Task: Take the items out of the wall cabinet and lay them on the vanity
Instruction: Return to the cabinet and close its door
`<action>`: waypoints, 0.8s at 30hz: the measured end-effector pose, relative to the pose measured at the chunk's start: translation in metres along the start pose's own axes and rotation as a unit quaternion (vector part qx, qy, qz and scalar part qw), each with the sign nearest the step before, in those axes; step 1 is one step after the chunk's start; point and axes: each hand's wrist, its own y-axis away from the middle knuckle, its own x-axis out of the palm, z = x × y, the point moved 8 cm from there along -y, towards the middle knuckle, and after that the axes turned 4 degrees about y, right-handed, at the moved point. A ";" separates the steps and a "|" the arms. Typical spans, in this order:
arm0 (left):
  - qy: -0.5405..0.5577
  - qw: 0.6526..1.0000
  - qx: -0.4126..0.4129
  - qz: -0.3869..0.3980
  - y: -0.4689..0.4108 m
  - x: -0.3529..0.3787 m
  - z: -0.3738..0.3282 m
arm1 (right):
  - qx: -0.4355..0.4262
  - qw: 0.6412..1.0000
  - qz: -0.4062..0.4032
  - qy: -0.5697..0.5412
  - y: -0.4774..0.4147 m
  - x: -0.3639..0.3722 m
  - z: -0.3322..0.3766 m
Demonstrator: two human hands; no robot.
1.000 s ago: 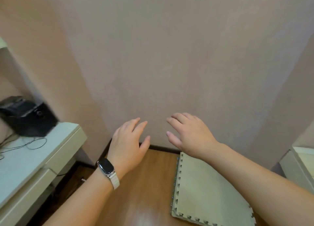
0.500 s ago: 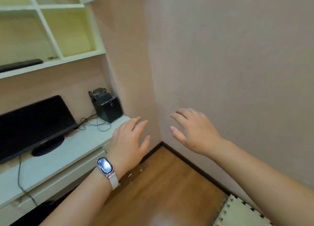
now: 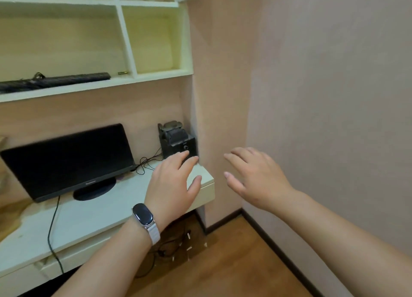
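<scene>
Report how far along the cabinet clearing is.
Done: nothing that shows; the white counter carries only a monitor and a black speaker. In hand: nothing; left hand and right hand are open and empty. Left: the black keyboard and a small item remain on the wall shelf.

On the table (image 3: pixel 124 209): monitor (image 3: pixel 66 160) left, speaker (image 3: pixel 178 142) at far right. Above, on the shelf (image 3: pixel 95 84): keyboard (image 3: pixel 55 81) at left.
</scene>
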 end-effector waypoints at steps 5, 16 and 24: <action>-0.001 1.000 0.012 -0.024 -0.065 0.012 0.069 | 0.006 1.000 -0.009 0.011 -0.088 0.033 -0.001; -0.028 0.996 0.042 -0.079 -0.170 0.010 0.156 | -0.005 0.997 -0.077 0.020 -0.215 0.072 -0.003; -0.076 0.991 0.038 -0.102 -0.234 0.012 0.183 | -0.048 0.992 -0.117 0.007 -0.296 0.087 -0.019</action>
